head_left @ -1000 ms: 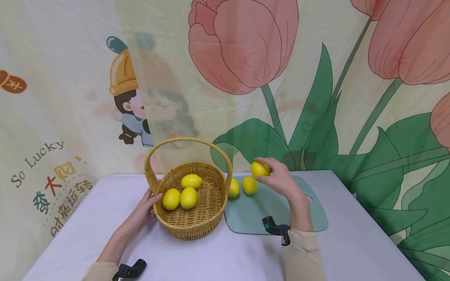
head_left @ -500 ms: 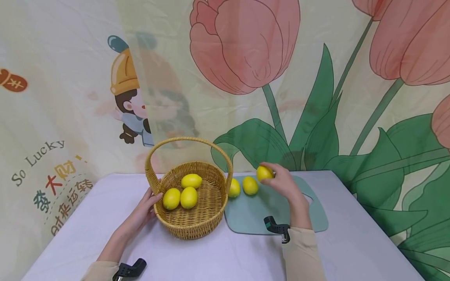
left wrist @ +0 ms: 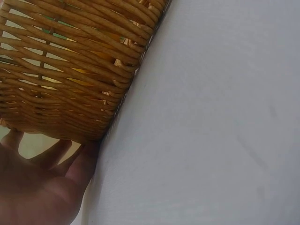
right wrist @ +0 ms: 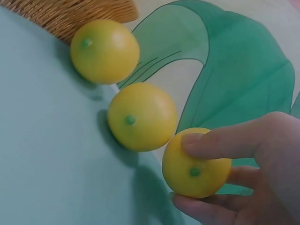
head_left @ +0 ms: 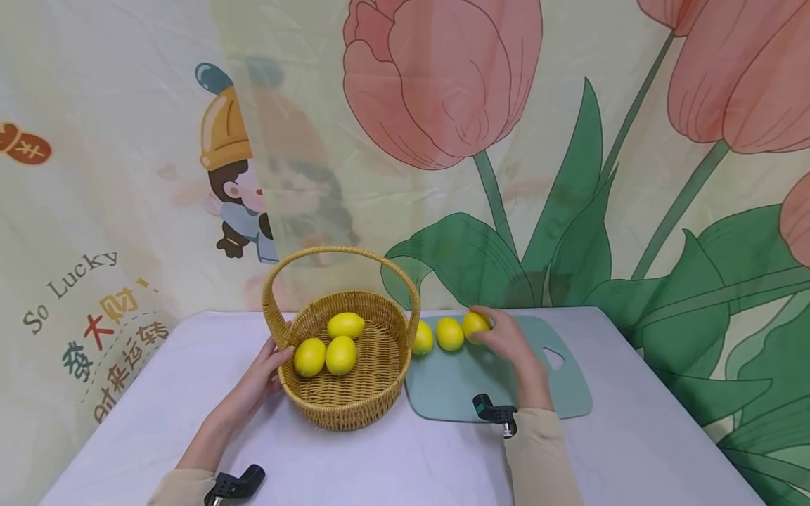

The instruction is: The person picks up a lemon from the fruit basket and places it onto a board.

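Observation:
My right hand (head_left: 511, 339) pinches a yellow lemon (right wrist: 197, 171) between thumb and fingers, at the far edge of the pale green cutting board (head_left: 462, 386). Two more lemons sit in a row beside it, a middle lemon (right wrist: 142, 117) and one nearer the basket (right wrist: 105, 51). My left hand (head_left: 259, 379) rests against the left side of the wicker basket (head_left: 344, 418), with fingers (left wrist: 86, 161) extended to its outer wall and the thumb at the rim in the head view. Three lemons (head_left: 341, 355) lie inside the basket, toward its left and back.
The basket's tall arched handle (head_left: 338, 249) rises over its opening. A white cloth (head_left: 430, 464) covers the table. Behind the table hangs a printed curtain (head_left: 443, 211) with tulips, close to the board's far edge. The board has a cut-out grip hole (head_left: 554, 358) at right.
My right hand has moved down and slightly right with its lemon, which now stands level with the other two in the row. The left hand and the basket have stayed put.

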Demonstrator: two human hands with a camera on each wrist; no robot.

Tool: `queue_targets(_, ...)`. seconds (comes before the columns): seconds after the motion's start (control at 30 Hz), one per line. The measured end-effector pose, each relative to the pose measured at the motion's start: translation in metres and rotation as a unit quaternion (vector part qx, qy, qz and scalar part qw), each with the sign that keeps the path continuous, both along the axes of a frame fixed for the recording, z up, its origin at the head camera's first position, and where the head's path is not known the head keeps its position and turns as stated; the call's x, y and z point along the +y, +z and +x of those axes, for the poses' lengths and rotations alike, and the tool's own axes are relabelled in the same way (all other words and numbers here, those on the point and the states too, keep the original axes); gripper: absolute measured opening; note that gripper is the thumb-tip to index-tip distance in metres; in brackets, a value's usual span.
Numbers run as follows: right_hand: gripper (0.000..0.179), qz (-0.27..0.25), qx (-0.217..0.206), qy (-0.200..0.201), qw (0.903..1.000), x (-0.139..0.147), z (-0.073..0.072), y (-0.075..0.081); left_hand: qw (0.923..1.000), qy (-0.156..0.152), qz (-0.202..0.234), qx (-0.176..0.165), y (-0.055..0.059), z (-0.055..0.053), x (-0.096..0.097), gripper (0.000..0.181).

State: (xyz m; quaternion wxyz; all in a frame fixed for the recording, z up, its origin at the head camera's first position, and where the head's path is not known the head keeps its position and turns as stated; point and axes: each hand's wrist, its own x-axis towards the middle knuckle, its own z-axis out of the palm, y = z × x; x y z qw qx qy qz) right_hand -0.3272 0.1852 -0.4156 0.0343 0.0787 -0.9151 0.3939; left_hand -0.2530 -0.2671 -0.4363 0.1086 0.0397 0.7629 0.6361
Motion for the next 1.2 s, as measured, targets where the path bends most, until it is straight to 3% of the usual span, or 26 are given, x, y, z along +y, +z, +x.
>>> queue_targets(0.43, 0.061, 0.016, -0.017, -0.003, 0.9997, 0.003, -0.004, -0.017, 1.0, 0.001, 0.003, -0.005, -0.001, -0.001, 0.001, 0.076)
queue_targets(1.2, 0.065, 0.01, -0.039, 0.003, 0.9992, 0.004, -0.002, -0.01, 1.0, 0.001, 0.001, -0.002, 0.0, 0.002, 0.0, 0.075)
